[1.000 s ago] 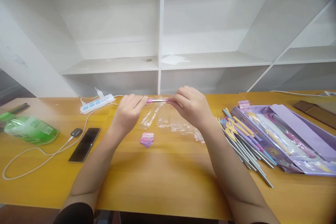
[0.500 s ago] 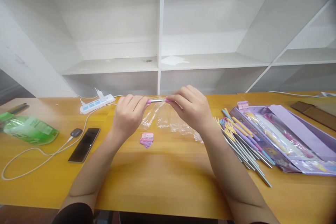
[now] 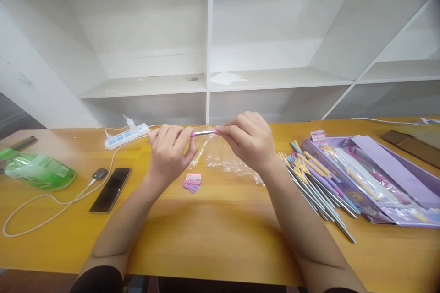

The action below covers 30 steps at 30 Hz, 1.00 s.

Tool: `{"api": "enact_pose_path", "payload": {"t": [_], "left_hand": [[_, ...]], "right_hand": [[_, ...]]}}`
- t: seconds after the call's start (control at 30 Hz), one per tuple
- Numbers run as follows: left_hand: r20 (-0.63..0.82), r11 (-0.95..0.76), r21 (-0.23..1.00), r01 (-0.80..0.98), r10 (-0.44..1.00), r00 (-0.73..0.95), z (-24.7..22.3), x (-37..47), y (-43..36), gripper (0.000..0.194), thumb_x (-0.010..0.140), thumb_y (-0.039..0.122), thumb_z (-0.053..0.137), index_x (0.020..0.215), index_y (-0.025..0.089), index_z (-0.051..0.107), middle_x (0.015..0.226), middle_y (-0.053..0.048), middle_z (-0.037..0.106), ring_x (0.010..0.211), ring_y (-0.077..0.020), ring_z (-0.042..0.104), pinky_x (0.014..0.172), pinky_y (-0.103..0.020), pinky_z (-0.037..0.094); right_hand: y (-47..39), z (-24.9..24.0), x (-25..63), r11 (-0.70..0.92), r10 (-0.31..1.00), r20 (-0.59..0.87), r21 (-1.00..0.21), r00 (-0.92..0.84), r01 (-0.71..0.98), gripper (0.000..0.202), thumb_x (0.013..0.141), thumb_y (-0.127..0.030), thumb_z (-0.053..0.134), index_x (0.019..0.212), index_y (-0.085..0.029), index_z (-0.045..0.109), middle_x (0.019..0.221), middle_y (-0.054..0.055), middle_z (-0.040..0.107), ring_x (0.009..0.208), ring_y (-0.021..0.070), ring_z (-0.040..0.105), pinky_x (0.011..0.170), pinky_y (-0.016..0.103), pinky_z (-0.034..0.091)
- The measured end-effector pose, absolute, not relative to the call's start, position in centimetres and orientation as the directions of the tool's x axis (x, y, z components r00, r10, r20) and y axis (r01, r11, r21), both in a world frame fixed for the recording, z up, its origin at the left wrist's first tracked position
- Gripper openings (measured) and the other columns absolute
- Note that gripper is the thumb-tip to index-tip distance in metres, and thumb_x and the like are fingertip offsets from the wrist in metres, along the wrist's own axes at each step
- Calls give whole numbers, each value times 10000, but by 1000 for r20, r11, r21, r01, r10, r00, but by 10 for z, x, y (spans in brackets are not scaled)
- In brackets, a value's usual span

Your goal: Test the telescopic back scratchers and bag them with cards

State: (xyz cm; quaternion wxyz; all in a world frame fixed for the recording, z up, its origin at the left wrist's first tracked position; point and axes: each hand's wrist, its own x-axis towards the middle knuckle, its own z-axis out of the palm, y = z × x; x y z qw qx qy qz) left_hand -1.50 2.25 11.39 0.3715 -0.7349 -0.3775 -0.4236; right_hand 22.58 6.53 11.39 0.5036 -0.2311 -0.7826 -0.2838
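Note:
A short silver metal rod with pink ends (image 3: 204, 132) is held level in front of me, between my two hands. My left hand (image 3: 168, 149) is closed about its left pink end, the thumb showing a little below the rod. At the other pink end, my right hand (image 3: 248, 142) pinches with thumb and fingertips; how far the rod runs inside either hand is hidden. Behind and below lies a clear plastic wrapper (image 3: 223, 158). A small stack of pink and purple cards (image 3: 192, 183) rests on the table between my forearms.
On the right, several metal rods with coloured handles (image 3: 318, 187) lie beside a purple open box (image 3: 412, 183) holding wrapped items. To the left are a phone (image 3: 110, 190), a white cable, a power strip (image 3: 126, 136) and a green bottle (image 3: 39, 169). White shelves stand behind.
My left thumb has dropped away from the rod and the left fingers have spread slightly. The rod's left end has shifted a little leftward. My right hand stays almost still.

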Motion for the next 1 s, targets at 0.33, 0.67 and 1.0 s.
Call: {"api": "enact_pose_path", "payload": {"t": [0.33,0.67,1.0], "left_hand": [[935,-364,-195,911,211,284,116,-11,19,146,824,138,668,882,237,577,719,10,653,739,-230,572,759,-403,271],[956,-291,-219,931,128,265,123,-40,31,178,718,127,648,787,247,536,658,3,596,772,-269,553,805,-434,286],[957,-264,-208,942,145,252,128,-66,41,203,718,101,654,804,250,547,695,-19,580,760,-257,518,791,-456,315]], "right_hand": [[60,113,217,727,44,927,226,-372,648,143,999,-170,739,960,-279,655,758,-27,650,738,163,461,716,331,358],[65,114,227,689,41,933,233,-358,686,151,993,-158,743,1006,-289,668,775,-22,675,746,167,500,717,340,357],[73,123,250,671,82,953,164,-293,723,130,1003,-213,739,923,-294,676,746,-18,652,733,172,503,714,351,361]]}}
